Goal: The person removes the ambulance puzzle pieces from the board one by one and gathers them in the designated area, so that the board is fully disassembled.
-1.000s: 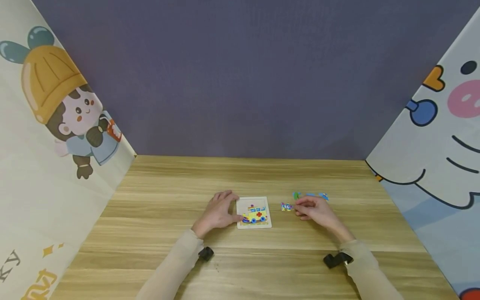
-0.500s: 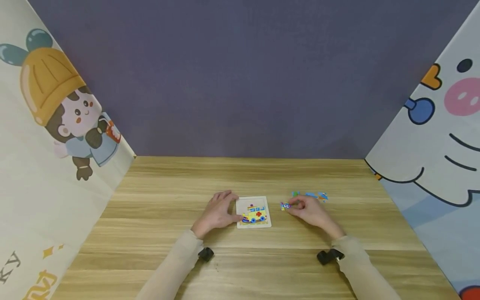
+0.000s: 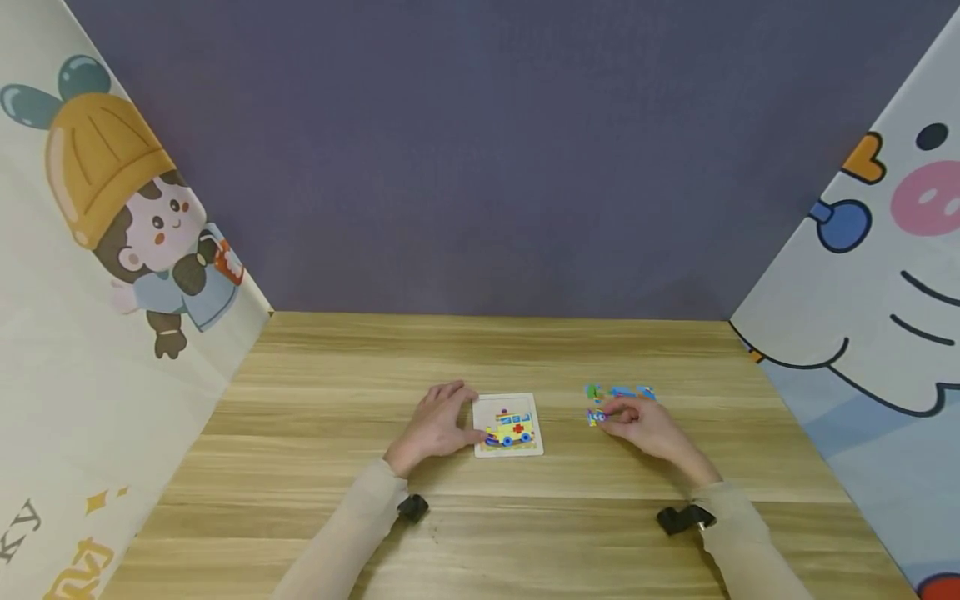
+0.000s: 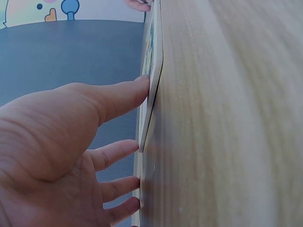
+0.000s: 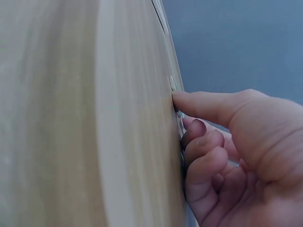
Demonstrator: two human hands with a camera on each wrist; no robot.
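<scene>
In the head view, a square puzzle board (image 3: 489, 405) lies flat, with a yellow ambulance picture (image 3: 513, 429) across its lower part. My left hand (image 3: 435, 423) rests at the board's left side, thumb on its edge and fingers spread along the upper left corner. The left wrist view shows that thumb (image 4: 125, 97) pressing the rim, the other fingertips close to the table. To the right of the board, my right hand (image 3: 645, 429) pinches a small purple, blue and yellow puzzle piece (image 3: 595, 417) between thumb and forefinger, low over the wood. Its remaining fingers curl inward, seen from the right wrist.
Just beyond the right hand lie more puzzle pieces, among them a green one (image 3: 592, 391) and a blue one (image 3: 622, 391). A dark upright panel (image 3: 495, 167) closes off the table's (image 3: 337, 358) back, with cartoon-printed walls at both sides.
The right hand first slid slightly left over the puzzle piece, then moved right with it, away from the board. My left hand and the board have stayed in place.
</scene>
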